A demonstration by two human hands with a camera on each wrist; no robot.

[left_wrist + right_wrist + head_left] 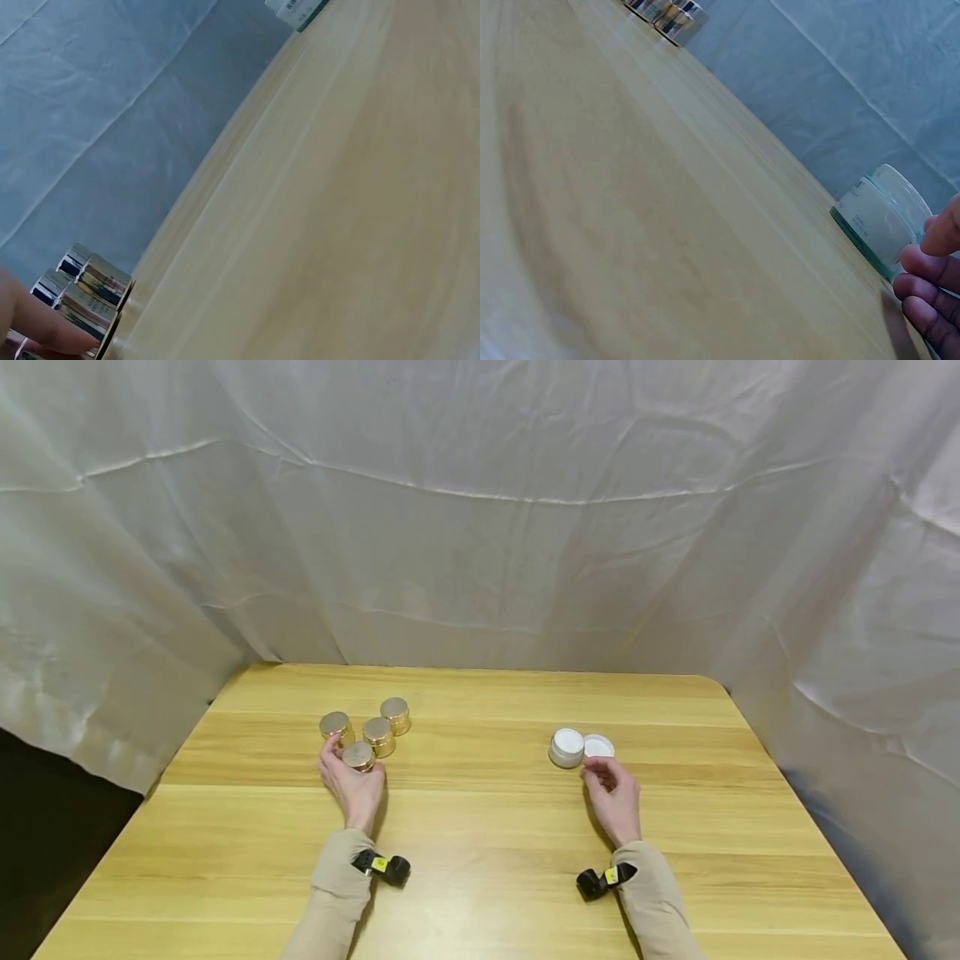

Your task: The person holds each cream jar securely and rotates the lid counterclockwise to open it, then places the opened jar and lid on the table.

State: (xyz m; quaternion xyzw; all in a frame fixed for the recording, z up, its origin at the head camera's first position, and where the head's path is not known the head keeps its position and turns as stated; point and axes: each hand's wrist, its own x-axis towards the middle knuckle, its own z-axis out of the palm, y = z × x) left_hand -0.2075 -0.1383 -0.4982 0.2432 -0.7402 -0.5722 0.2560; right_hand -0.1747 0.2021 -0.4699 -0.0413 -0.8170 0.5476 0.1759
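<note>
My left hand (356,789) grips the nearest gold-lidded jar (358,755) of a group at the table's left, thumb on its right side and fingers on its left. In the left wrist view a digit (52,326) lies against the shiny jars (101,285). My right hand (617,797) is just in front of a white lid-like disc (598,744), beside a white-topped jar (566,747). The right wrist view shows loosely bent fingers (930,289) close to the pale jar (870,221) with a green base; no held object is visible, and part of the hand lies outside that view.
More gold-lidded jars (394,714) stand close together just beyond my left hand. The wooden table (480,810) runs back to a grey cloth (480,568) hanging behind and at the sides. Both wrists carry a black camera strap.
</note>
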